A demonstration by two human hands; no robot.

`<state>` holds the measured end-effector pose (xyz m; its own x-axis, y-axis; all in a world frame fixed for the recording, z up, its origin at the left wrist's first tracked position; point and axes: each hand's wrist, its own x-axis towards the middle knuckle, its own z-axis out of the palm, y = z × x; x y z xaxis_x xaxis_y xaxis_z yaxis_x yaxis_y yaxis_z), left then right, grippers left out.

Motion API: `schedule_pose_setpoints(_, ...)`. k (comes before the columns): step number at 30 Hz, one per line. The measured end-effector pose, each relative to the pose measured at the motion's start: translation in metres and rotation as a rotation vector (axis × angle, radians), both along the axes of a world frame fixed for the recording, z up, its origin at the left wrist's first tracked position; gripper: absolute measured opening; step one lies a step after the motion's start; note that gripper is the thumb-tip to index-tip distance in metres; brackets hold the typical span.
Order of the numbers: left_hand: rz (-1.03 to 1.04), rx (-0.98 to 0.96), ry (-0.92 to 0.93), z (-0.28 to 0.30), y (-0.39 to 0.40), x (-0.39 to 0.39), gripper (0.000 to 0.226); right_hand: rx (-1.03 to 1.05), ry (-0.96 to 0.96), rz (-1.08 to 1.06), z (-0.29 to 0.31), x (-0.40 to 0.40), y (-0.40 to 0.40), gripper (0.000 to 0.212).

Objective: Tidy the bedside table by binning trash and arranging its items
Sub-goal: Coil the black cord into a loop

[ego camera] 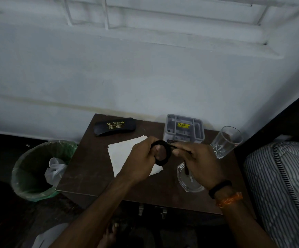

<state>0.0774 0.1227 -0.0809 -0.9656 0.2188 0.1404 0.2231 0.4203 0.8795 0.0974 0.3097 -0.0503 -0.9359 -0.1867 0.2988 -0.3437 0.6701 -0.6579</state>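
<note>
Both hands meet at frame centre, above the dark brown wooden bedside table. Left hand clenched around a coiled black cord loop, fingers through the ring. Right hand pinches the cord's free end just right of the loop; a short black tail hangs down from it over a clear glass ashtray-like dish at lower right of the tabletop. Right wrist wears a black band and an orange thread.

White sheet of paper lies flat mid-table, partly under the left hand. Black glasses case with yellow "Sai Opticals" print at the table's back-left edge, near the wall. Grey plastic compartment organiser with a yellow sticker at back-centre-right, against the wall. Clear drinking glass stands at the right edge of the table, right of the organiser, apart from it.

Round bin lined with a green bag on the floor, left of the table, just beside it; a crumpled white plastic bag inside. Striped grey-white mattress at the right edge of frame. White wall fills the upper half.
</note>
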Motion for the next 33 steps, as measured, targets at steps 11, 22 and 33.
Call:
schedule_pose_setpoints(11,-0.147,0.296,-0.181,0.01,0.009,0.004,0.033,0.14,-0.04,-0.218,-0.009,-0.006,0.01,0.026)
schedule_pose_setpoints(22,-0.16,0.297,-0.163,0.011,0.011,0.005,0.027,-0.237,-0.16,-0.267,0.006,-0.001,0.006,0.018)
schedule_pose_setpoints(33,-0.048,0.174,-0.078,0.008,0.018,0.007,0.022,-0.872,-0.478,-0.313,0.002,0.0,-0.012,0.02)
